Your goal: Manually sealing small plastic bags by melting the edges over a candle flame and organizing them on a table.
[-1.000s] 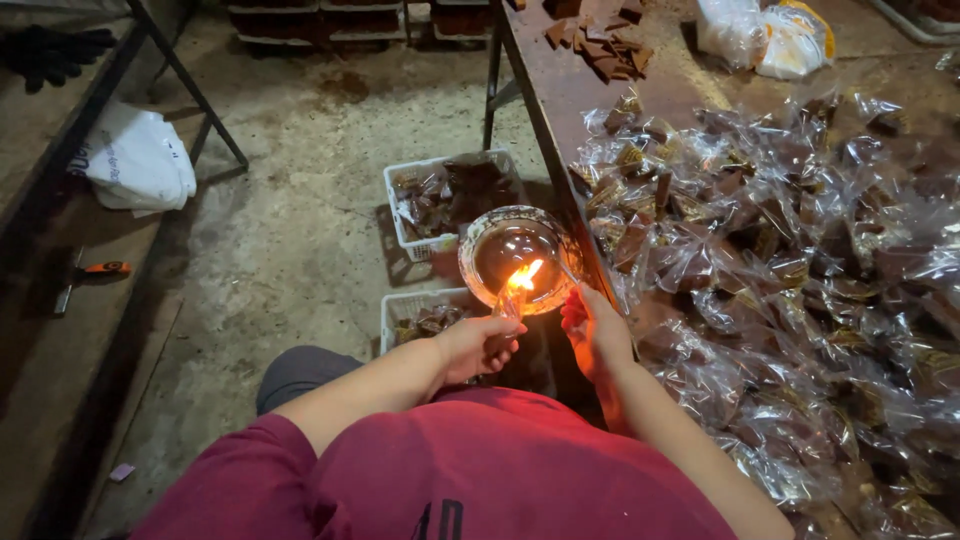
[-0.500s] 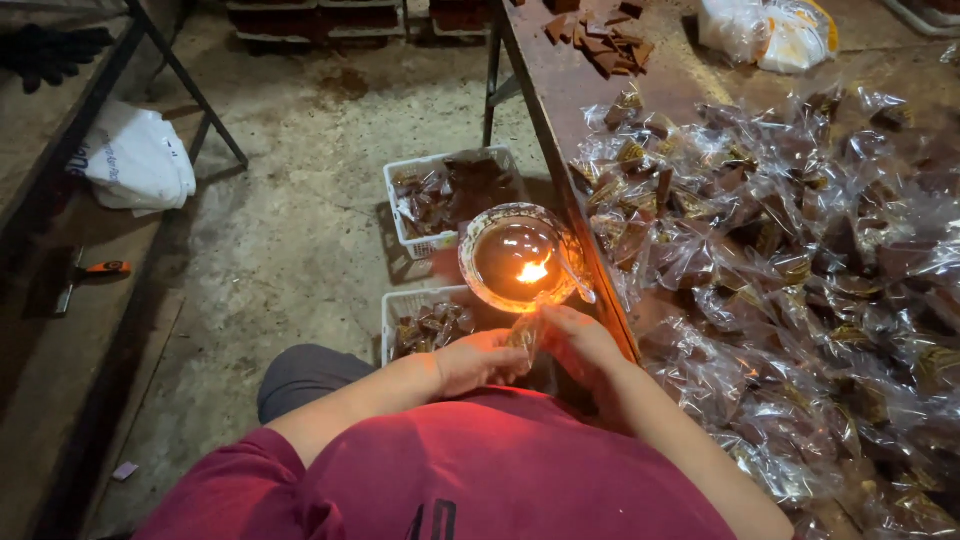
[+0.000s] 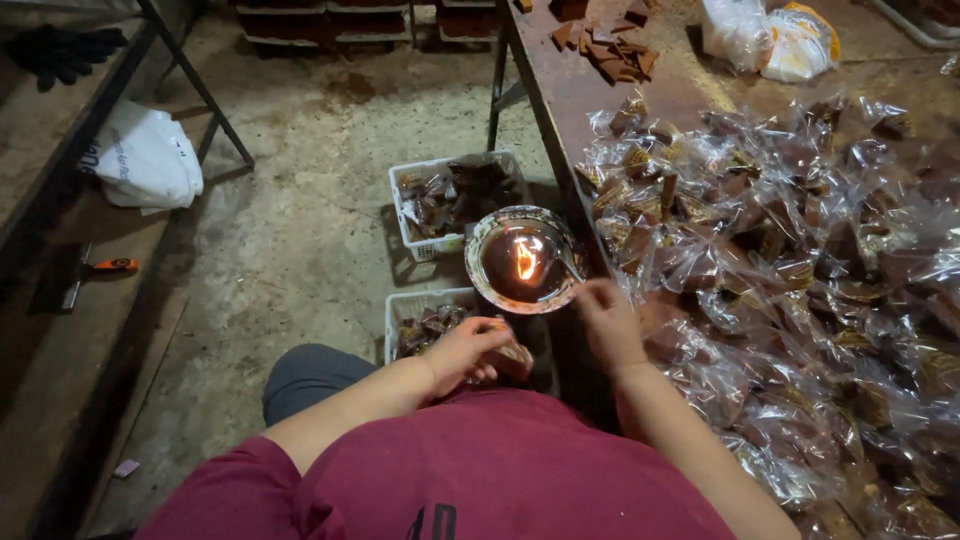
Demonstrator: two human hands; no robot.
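Note:
A round metal bowl (image 3: 488,285) with a small flame burning in it stands at the left edge of the brown table (image 3: 590,95). My left hand (image 3: 462,352) holds a clear packet of brown pieces (image 3: 514,358) low, just in front of the bowl and above a white basket (image 3: 402,305). My right hand (image 3: 606,318) is beside the bowl at the table edge, fingers curled; I cannot tell if it holds anything. A heap of clear packets of brown pieces (image 3: 790,270) covers the table to the right.
Two white baskets of filled packets sit on the concrete floor, the farther basket (image 3: 420,175) beyond the bowl. Loose brown pieces (image 3: 605,45) and a plastic bag (image 3: 770,40) lie at the table's far end. A white bag (image 3: 145,160) lies on the floor at left.
Both hands have come down from the flame toward my body. The left hand now holds the packet lower, over the near basket; the right hand has moved to the table edge.

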